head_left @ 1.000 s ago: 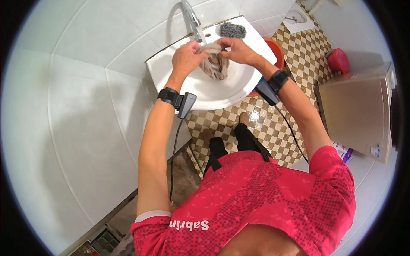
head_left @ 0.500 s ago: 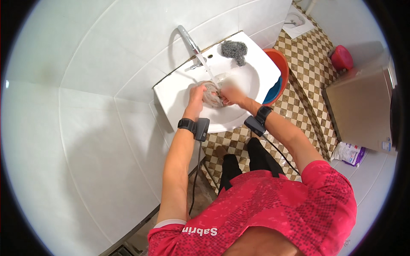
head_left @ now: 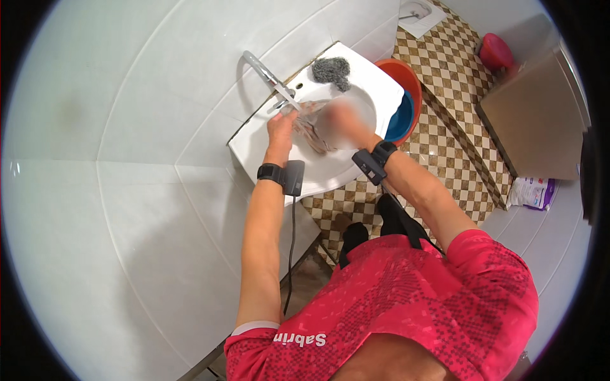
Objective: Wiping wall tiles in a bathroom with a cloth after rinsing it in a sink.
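In the white sink (head_left: 244, 143), a wet, pale cloth (head_left: 309, 132) with reddish-brown stripes hangs stretched and crumpled over the bowl. Water runs from the chrome faucet (head_left: 262, 70) onto its upper left part. My left hand (head_left: 280, 134) grips the cloth's left edge beside the stream, fingers closed. At the cloth's right side is my right hand (head_left: 349, 124), so smeared by motion that its fingers cannot be made out. Each wrist wears a black strap with a small dark box.
A dark grey fuzzy scrubber (head_left: 331, 72) lies on the sink's back rim. Right of the sink stand an orange basin (head_left: 413, 82) and a blue basin (head_left: 401, 120). Farther right are a pink bucket (head_left: 495, 53), a metallic cabinet-like box (head_left: 530, 117) and a white-purple package (head_left: 532, 192).
The cloth has gone from a bunched wad to a longer, spread shape. My hands have moved apart, the left closer to the faucet. The whole view has shifted slightly.
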Tool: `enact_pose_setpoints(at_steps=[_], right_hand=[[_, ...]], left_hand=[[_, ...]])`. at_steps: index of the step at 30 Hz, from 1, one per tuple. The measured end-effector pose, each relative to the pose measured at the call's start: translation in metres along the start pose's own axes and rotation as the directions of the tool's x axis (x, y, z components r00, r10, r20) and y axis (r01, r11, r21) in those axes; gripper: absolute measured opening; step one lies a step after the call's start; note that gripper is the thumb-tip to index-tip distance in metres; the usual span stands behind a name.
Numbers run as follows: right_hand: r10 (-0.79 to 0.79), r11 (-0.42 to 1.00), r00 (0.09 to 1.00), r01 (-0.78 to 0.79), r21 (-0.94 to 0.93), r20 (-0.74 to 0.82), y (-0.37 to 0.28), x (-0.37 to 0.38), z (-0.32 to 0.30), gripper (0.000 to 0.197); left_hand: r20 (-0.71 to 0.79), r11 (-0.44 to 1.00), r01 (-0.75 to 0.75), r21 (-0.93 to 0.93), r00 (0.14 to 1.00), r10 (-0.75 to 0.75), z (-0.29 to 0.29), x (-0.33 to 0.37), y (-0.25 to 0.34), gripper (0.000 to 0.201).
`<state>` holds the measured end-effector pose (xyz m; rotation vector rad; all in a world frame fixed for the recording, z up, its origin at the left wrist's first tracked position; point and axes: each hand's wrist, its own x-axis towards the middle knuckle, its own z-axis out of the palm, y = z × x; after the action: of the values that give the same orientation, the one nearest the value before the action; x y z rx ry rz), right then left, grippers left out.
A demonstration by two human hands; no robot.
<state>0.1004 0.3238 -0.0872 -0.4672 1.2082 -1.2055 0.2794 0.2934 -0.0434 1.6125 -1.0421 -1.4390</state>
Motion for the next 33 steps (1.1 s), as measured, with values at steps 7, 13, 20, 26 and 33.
enact_pose_setpoints(at_steps=[7, 13, 20, 26, 33], right_hand=[[0.142, 0.988, 0.981, -0.148, 0.037, 0.129, -0.043, -0.021, 0.025, 0.012], [0.022, 0.964, 0.984, 0.026, -0.265, 0.177, -0.059, -0.031, 0.042, 0.013], [-0.015, 0.969, 1.0, 0.013, -0.245, -0.004, -0.052, -0.015, -0.002, 0.006], [-0.14, 0.907, 0.98, 0.184, -0.378, 0.141, -0.085, -0.046, 0.041, 0.011], [-0.159, 0.706, 0.833, 0.471, -0.529, 0.529, -0.081, -0.061, 0.031, 0.025]], left_hand=[[0.044, 0.996, 0.033, -0.088, 0.999, -0.03, -0.009, 0.005, 0.007, 0.03], [0.126, 0.973, -0.008, 0.229, 0.992, -0.021, -0.016, -0.008, 0.039, 0.027], [-0.062, 0.943, -0.047, 0.329, 0.995, 0.072, -0.036, 0.005, 0.021, 0.036], [-0.091, 0.939, -0.093, 0.332, 0.987, 0.131, -0.09, 0.026, -0.011, 0.036], [0.44, 0.935, -0.347, -0.067, 0.831, 0.34, -0.001, -0.056, 0.025, 0.05]])
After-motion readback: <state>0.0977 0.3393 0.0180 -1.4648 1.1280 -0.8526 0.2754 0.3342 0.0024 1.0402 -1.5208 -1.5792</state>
